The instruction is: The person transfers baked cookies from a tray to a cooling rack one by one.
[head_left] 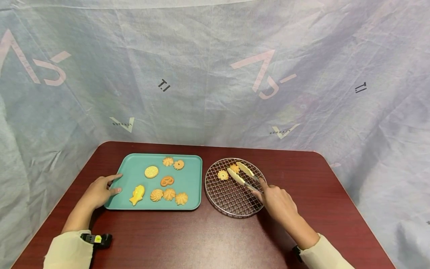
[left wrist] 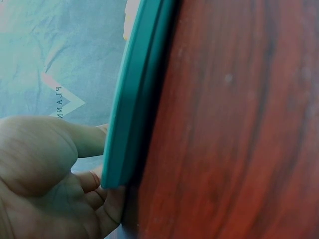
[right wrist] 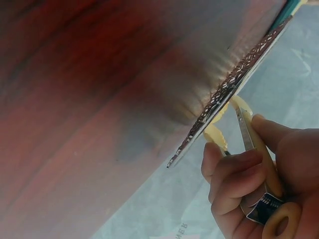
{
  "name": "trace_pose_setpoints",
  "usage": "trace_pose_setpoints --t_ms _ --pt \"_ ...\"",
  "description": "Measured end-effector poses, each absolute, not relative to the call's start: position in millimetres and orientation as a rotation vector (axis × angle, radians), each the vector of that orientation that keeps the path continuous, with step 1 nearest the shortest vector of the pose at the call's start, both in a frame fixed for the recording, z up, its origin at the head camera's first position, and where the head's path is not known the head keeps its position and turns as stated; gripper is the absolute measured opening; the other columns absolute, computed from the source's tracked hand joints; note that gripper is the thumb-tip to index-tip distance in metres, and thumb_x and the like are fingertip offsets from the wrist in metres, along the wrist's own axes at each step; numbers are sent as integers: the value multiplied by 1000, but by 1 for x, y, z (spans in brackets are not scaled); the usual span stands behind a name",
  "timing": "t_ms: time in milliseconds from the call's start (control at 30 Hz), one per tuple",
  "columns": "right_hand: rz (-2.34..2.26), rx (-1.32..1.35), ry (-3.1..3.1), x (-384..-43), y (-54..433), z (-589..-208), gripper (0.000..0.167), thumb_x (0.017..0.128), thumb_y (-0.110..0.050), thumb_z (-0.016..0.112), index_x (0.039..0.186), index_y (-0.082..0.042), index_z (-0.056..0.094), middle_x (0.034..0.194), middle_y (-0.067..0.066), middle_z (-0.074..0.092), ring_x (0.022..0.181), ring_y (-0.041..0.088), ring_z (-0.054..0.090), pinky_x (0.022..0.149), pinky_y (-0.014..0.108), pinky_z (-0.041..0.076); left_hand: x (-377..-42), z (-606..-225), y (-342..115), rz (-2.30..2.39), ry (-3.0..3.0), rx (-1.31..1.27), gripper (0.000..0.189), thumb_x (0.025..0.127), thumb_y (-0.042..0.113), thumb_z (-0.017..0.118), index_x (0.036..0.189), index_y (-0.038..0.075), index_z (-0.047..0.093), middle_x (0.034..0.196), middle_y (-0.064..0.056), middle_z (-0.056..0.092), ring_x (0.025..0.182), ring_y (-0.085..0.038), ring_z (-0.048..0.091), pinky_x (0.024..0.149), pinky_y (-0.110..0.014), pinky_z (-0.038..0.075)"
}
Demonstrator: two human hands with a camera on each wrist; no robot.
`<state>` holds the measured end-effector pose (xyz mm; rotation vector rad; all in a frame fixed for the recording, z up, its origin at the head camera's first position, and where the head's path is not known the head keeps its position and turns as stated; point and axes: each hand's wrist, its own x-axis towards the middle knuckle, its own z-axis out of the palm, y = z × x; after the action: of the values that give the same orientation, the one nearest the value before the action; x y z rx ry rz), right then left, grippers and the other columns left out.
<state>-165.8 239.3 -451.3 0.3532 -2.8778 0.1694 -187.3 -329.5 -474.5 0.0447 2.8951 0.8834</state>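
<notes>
My left hand (head_left: pixel 99 191) grips the left rim of a teal tray (head_left: pixel 124 168), thumb over the edge and the other fingers curled at its side. On the tray lie several cookies, among them a yellow fish-shaped one (head_left: pixel 137 195), a round one (head_left: pixel 151 172), a pretzel (head_left: pixel 167 181) and a swirl (head_left: pixel 156 195). My right hand (head_left: pixel 277 201) holds metal tongs (head_left: pixel 240 180) with cream tips over a round wire rack (head_left: pixel 231 200). The tong arms stand apart, tips at a flower-shaped cookie (head_left: pixel 234 168); contact cannot be told. A ring-like cookie (head_left: pixel 223 175) sits left of it.
Tray and rack stand side by side with a narrow gap on a dark red wooden table (head_left: pixel 161 239). A printed grey cloth (head_left: pixel 208 93) hangs close behind the table and along its sides. Each wrist wears a strapped black device (head_left: pixel 102 241).
</notes>
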Motion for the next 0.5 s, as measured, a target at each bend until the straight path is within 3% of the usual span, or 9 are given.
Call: trace_pose_setpoints --t_ms 500 --pt "182 348 -2878 -165 241 -450 54 98 -41 72 139 -7 62 82 23 69 57 41 63 48 50 50 -187 -474 -328 882 2894 45 58 101 13 67 150 -8 45 122 -41 48 103 -48 54 79 -55 49"
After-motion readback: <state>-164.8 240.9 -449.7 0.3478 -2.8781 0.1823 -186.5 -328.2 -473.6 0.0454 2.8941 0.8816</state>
